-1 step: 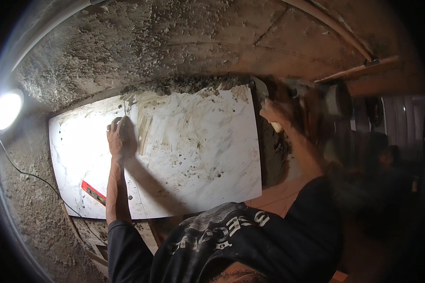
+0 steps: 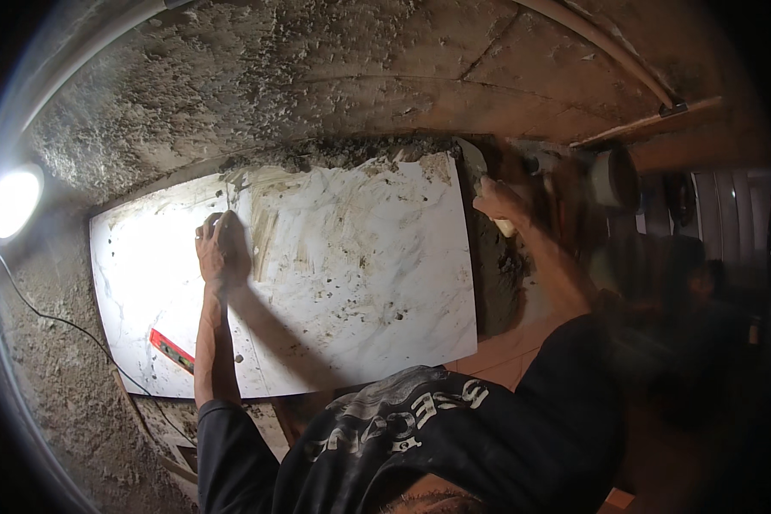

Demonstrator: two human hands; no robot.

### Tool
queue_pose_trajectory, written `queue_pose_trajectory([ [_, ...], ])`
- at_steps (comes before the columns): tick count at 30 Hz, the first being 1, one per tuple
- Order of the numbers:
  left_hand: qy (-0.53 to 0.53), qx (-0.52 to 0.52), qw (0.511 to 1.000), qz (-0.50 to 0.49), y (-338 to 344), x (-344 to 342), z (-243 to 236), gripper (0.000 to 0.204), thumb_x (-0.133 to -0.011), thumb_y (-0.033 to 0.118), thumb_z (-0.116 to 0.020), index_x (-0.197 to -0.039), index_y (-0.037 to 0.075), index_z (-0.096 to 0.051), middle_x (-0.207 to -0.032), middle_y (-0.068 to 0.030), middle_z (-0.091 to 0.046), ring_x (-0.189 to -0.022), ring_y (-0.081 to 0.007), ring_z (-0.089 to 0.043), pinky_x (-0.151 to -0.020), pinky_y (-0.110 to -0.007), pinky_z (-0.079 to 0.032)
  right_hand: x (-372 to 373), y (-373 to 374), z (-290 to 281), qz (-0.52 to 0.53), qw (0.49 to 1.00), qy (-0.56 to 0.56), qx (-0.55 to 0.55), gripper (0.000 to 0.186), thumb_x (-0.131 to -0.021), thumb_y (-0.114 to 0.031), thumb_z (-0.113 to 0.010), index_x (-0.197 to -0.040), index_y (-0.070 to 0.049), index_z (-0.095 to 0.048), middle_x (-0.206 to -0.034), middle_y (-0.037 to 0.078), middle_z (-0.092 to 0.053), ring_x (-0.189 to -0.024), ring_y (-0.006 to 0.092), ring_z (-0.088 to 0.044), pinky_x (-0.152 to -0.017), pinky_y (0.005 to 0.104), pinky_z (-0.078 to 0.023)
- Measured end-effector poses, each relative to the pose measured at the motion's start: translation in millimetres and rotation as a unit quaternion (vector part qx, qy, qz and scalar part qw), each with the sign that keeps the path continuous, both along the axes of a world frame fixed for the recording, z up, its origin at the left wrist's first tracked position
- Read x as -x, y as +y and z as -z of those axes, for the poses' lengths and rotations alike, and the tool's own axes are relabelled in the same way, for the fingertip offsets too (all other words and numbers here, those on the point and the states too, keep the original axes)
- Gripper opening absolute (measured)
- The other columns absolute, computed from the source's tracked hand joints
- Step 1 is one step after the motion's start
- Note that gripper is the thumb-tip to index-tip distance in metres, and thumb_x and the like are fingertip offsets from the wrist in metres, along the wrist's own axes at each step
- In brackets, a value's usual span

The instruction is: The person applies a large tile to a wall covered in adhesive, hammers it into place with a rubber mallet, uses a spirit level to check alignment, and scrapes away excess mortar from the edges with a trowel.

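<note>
Left hand [image 2: 221,250] flat on large white marble tile [image 2: 351,283], fingers spread wide, holding nothing, pressed near tile's upper-left area. Tile set against rough mortared wall [image 2: 231,94], smeared with grey mortar. Right hand [image 2: 499,201] at tile's upper-right edge, fingers wrapped around pale tool handle [image 2: 505,227]. Red spirit level [image 2: 171,349] lying at lower-left of tile. Work lamp [image 2: 13,201] glaring far left.

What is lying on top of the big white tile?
On the white tile: the left hand pressed flat, a red spirit level, mortar smears and specks. Whatever lies beneath the tile is covered.
</note>
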State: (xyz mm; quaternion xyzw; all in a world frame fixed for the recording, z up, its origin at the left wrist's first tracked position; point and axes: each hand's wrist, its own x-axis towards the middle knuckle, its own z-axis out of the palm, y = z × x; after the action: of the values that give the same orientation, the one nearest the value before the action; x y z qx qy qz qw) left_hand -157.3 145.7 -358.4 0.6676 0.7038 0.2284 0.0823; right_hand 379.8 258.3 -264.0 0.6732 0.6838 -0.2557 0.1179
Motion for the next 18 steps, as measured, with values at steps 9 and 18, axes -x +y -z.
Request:
queue_pose_trajectory([
  [9, 0.013, -0.088, 0.996, -0.001, -4.7, -29.6, -39.3, 0.029, -0.085, 0.013, -0.051, -0.113, 0.011, -0.06, -0.11, -0.0118, -0.058, -0.096, -0.0305, -0.053, -0.083, -0.038, -0.041, -3.0, -78.7, -9.1, -0.076, 0.996, -0.03, 0.018, 0.039, -0.076, -0.022, -0.052, -0.103, 0.006, -0.054, -0.107, 0.029, -0.059, -0.101, 0.0443, -0.057, -0.088, 0.0448, -0.046],
  [18, 0.024, -0.109, 0.994, -0.006, -11.1, -28.8, -44.7, 0.02, -0.086, 0.014, -0.052, -0.103, 0.007, -0.06, -0.104, -0.0156, -0.059, -0.096, -0.0334, -0.053, -0.082, -0.042, -0.042, -21.8, -57.5, 6.8, 0.053, 0.995, 0.077, -0.039, 0.051, -0.076, -0.021, -0.058, -0.115, 0.01, -0.048, -0.089, 0.026, -0.063, -0.074, 0.0354, -0.064, -0.068, 0.0456, -0.05],
])
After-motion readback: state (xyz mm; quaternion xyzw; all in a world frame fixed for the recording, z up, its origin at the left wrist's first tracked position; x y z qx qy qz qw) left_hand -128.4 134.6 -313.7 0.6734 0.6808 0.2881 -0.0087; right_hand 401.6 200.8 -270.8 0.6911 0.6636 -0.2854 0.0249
